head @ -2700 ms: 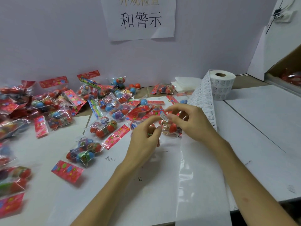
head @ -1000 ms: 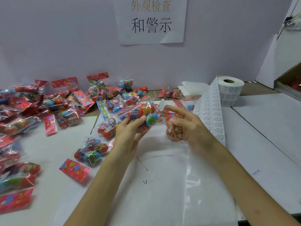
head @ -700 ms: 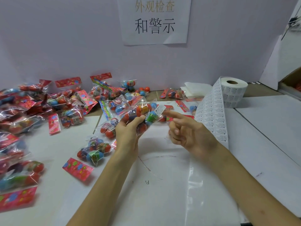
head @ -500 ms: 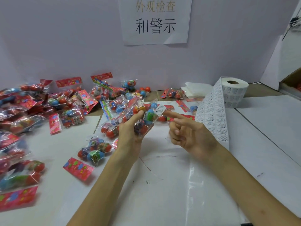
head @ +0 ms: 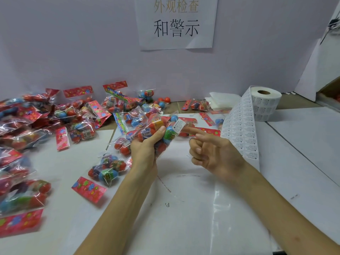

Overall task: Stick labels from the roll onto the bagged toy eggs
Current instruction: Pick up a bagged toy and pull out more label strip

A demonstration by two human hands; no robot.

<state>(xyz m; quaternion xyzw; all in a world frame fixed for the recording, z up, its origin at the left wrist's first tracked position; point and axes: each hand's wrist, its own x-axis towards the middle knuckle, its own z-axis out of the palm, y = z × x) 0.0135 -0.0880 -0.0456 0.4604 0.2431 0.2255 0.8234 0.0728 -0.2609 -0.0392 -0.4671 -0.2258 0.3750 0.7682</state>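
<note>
My left hand grips a clear bag of toy eggs and holds it up over the middle of the table. A small white warning label sits at the bag's right end, under the tip of my right hand's outstretched index finger. The other right fingers are curled in and hold nothing. The label roll stands at the back right. Its strip of labels runs down toward me behind my right wrist.
Several bagged eggs with red header cards lie in a pile across the left and back of the white table. One bag lies just left of my left wrist. Glossy peeled backing trails to the front edge. A paper sign hangs on the wall.
My left hand has picked up a bag of eggs and raised it. My right hand has carried a peeled label on its index finger over to the bag's right end.
</note>
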